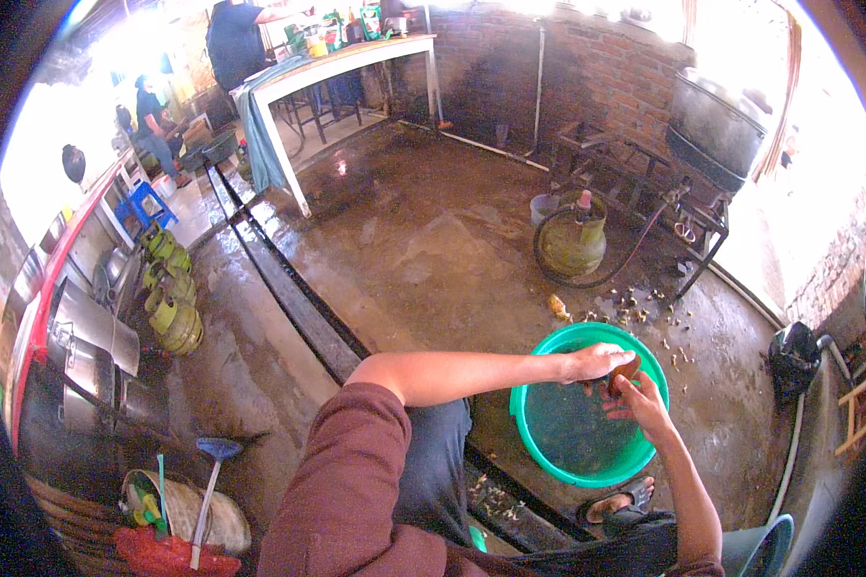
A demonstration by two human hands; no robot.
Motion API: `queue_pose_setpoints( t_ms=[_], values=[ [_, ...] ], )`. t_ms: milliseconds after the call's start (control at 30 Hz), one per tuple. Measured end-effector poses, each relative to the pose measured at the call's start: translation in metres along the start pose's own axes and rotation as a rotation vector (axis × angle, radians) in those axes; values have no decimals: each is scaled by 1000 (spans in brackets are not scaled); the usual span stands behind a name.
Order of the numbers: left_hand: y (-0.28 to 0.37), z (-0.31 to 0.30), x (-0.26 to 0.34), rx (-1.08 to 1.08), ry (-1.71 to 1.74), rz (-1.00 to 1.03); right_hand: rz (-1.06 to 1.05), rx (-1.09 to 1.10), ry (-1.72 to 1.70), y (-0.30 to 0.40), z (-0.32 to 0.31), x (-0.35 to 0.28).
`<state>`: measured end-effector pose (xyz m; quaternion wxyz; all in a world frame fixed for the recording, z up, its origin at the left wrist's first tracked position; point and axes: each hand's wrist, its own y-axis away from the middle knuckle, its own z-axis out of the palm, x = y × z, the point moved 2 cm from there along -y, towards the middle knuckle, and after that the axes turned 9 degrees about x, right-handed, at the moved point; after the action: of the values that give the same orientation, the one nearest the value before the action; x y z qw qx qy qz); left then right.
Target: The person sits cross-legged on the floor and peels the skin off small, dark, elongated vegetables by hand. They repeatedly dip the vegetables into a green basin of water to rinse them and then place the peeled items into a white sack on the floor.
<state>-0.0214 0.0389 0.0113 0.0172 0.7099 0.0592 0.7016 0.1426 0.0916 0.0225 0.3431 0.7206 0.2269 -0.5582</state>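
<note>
A round green plastic basin (pixel 589 476) stands on the wet floor before me, with dark water or a dark bottom inside. Over its upper right part, both hands meet at a small reddish-brown piece (pixel 625 369), too blurred to name. My left hand (pixel 600 363) reaches in from the left, its fingers closed round the piece's left side. From the lower right comes my right hand (pixel 641 404), thumb and fingers against the same piece. Small pale scraps (pixel 639 314) lie on the floor beyond the basin's rim.
A gas cylinder (pixel 581 245) with a hose stands beyond the basin, near a metal stand (pixel 707 216) bearing a large pot (pixel 718 130). Floor channels (pixel 289 288) run diagonally at left. More green cylinders (pixel 175 321), a white table (pixel 346 58) and two people are farther off.
</note>
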Motion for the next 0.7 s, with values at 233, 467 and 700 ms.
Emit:
queue_pose_setpoints(
  t_ms=[233,467,700],
  values=[
    [-30,-8,-31,-33,21,-25,-1,104,-56,-9,-3,6],
    [-23,-13,-27,124,-31,155,104,100,-271,-15,-14,14],
    [-11,-9,-11,187,6,158,151,130,-315,-5,-5,6]
  ],
)
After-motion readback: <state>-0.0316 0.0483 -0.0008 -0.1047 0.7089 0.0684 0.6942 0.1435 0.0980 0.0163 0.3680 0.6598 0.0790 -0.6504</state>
